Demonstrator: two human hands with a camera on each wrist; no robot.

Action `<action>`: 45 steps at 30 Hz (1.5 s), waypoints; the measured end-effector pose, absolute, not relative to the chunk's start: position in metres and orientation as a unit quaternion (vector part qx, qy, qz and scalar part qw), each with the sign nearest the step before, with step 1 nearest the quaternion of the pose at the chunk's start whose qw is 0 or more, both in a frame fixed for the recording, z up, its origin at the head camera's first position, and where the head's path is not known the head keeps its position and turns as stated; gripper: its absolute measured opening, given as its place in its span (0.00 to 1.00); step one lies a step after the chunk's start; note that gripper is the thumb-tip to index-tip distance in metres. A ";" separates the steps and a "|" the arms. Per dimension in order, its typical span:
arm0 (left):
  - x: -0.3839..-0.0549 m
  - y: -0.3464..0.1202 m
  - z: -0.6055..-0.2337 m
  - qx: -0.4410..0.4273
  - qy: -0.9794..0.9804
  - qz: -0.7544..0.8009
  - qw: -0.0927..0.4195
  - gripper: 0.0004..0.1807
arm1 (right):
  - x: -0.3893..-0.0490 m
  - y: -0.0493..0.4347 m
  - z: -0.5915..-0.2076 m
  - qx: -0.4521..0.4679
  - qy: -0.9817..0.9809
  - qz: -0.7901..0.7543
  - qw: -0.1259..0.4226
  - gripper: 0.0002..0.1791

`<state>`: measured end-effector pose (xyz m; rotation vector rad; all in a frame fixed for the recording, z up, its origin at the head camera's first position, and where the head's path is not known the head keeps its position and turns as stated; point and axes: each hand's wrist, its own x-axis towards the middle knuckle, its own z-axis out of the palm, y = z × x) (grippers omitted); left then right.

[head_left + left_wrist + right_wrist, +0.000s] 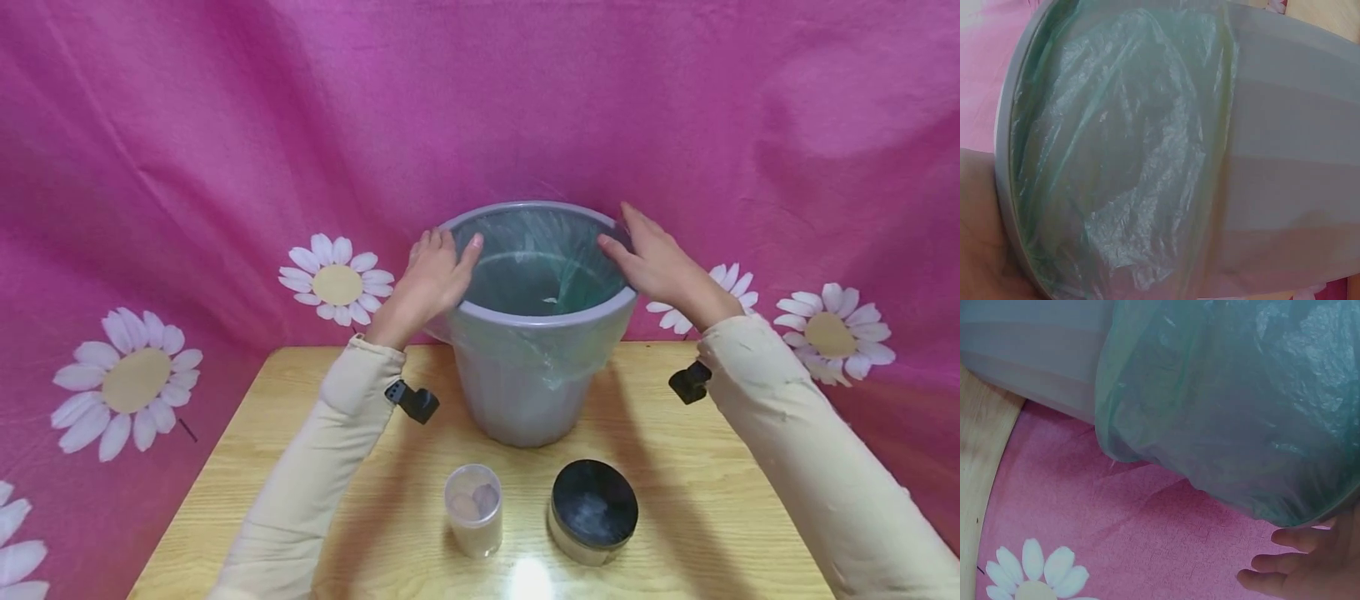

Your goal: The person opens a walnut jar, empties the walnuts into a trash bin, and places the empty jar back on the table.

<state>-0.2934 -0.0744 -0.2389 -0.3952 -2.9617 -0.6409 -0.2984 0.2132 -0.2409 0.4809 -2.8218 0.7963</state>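
Grey bin (pixel 510 400) upright on table (pixel 405 517); we see left hand (pixel 432 282), right hand (pixel 660 265) touching opposite rim (pixel 540 319) sides, fingers uncurled; we judge bin light, stiff, liner (pixel 551 357) slippery; best hold, rim.

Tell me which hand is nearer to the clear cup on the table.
Left. The left hand is at the left side of the bin's rim, almost straight beyond the cup; the right hand is at the rim's right side, beyond and farther to the right.
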 end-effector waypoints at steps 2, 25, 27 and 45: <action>-0.290 -0.074 -0.240 -0.134 -0.966 -0.215 0.053 0.40 | -0.297 0.214 -0.241 0.163 -0.944 0.271 0.091 0.40; -0.235 -0.099 -0.266 -0.200 -0.934 -0.255 0.149 0.40 | -0.263 0.227 -0.267 0.155 -0.924 0.314 0.151 0.36; -0.230 -0.100 -0.267 -0.206 -0.935 -0.249 0.147 0.40 | -0.261 0.229 -0.268 0.147 -0.925 0.314 0.156 0.36; -0.185 -0.115 -0.296 -0.234 -0.911 -0.278 0.194 0.35 | -0.232 0.229 -0.306 0.165 -0.875 0.395 0.224 0.29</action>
